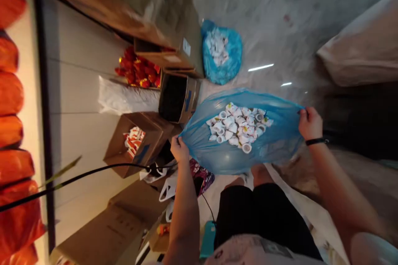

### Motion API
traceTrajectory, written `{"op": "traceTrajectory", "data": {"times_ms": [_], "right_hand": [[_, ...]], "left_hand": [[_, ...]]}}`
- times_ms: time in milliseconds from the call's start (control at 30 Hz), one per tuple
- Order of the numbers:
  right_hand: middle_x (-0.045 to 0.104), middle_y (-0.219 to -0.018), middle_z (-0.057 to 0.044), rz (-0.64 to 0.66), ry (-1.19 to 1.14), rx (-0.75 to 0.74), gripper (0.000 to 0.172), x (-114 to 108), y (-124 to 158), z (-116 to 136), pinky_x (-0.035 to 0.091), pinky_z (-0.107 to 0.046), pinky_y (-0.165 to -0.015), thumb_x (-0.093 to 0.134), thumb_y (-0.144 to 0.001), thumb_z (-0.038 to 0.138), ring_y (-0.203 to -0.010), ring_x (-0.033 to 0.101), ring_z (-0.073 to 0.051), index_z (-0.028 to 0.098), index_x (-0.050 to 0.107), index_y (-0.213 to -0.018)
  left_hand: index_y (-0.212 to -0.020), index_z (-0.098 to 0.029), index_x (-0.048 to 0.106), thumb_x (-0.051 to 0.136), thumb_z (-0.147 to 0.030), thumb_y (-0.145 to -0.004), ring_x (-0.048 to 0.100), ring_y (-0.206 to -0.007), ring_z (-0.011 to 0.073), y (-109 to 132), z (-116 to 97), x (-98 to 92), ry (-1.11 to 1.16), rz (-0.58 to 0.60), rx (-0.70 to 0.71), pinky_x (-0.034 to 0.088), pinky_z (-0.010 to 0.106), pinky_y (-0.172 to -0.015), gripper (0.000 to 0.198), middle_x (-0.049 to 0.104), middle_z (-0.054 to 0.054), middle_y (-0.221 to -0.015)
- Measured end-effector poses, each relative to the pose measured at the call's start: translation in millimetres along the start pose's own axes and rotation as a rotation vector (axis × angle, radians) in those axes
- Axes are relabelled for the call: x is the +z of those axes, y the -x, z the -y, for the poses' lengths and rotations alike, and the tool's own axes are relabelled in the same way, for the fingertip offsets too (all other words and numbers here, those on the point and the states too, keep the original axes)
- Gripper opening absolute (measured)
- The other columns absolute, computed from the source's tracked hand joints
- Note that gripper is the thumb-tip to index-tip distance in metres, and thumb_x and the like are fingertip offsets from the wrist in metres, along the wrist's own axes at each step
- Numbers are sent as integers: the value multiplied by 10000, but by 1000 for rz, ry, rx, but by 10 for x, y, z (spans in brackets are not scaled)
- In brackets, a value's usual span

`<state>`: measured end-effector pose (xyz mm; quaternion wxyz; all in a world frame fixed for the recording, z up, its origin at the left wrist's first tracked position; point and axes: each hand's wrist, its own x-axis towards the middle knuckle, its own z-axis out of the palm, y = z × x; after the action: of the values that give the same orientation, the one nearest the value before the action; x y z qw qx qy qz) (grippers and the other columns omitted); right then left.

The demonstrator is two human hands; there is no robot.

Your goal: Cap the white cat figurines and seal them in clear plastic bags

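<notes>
Two edges of a blue plastic bag (pixel 226 161) are being pulled taut by the closed left grip (pixel 179 149) and right grip (pixel 310 123), with small white pieces (pixel 238 126) inside.

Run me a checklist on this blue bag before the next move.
1. Left hand grip on the blue plastic bag: ok, pinching its edge.
2. Right hand grip on the bag: ok, pinching the opposite edge.
3. Bag mouth: ok, stretched wide between both hands.
4. White pieces: ok, heaped inside the bag.
5. Bag free of tears: cannot tell from this view.
6. Second blue bag on the floor, also holding white pieces: cannot tell whether it is tied.
</notes>
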<state>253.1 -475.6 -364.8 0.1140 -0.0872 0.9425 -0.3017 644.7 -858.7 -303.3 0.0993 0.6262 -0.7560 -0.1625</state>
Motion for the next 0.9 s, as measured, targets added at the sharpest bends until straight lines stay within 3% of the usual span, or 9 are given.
{"op": "traceTrajectory", "data": {"times_ms": [100, 200, 267, 367, 467, 667, 900], "right_hand": [[589, -730, -55, -75, -130, 101, 309, -1003, 171, 109, 405, -379, -696, 447, -942, 510, -713, 521, -244, 248, 544, -812], [577, -713, -45, -139, -210, 152, 373, -1861, 202, 228, 382, -359, -674, 449, -923, 586, -691, 490, -222, 247, 524, -785], [587, -713, -47, -181, -239, 150, 381, -2323, 154, 292, 368, -354, -659, 458, -914, 592, -685, 491, -221, 245, 536, -778], [590, -702, -36, -246, -272, 126, 367, -2832, 7, 352, 351, -346, -641, 474, -916, 572, -664, 482, -214, 246, 563, -773], [561, -670, -13, -316, -306, 113, 366, -3150, -211, 384, 336, -342, -619, 488, -932, 568, -646, 472, -214, 257, 566, -756], [507, -637, 10, -453, -390, 174, 397, -3531, -798, 587, 324, -333, -593, 519, -914, 605, -628, 446, -207, 255, 571, -734], [500, -619, 18, -626, -485, 263, 521, -3869, -1808, 1094, 339, -306, -598, 551, -860, 734, -626, 434, -178, 227, 581, -745]], "left_hand": [[-988, -245, 612, 438, -305, -994, 695, -958, 253, -125, -820, -675, 40, 10, 112, 556, 350, -896, 184, 715, 67, -976], [-987, -264, 617, 432, -345, -989, 690, -930, 266, -239, -1614, -1172, 97, 26, 210, 565, 366, -867, 202, 698, 52, -931], [-983, -275, 623, 451, -365, -975, 694, -932, 275, -332, -2085, -1399, 143, 38, 299, 570, 380, -884, 194, 698, 45, -928], [-977, -283, 616, 458, -385, -971, 700, -942, 284, -506, -2719, -1587, 196, 35, 380, 575, 400, -916, 189, 699, 45, -929], [-965, -288, 602, 456, -403, -972, 701, -949, 299, -720, -3338, -1600, 250, 12, 426, 574, 417, -932, 185, 700, 50, -920], [-944, -273, 601, 476, -381, -961, 715, -982, 294, -1246, -4743, -1347, 370, 24, 515, 575, 405, -952, 167, 716, 62, -944], [-984, -222, 660, 514, -345, -951, 713, -1013, 275, -2021, -6457, -998, 466, 41, 545, 559, 375, -963, 194, 749, 85, -988]]}}
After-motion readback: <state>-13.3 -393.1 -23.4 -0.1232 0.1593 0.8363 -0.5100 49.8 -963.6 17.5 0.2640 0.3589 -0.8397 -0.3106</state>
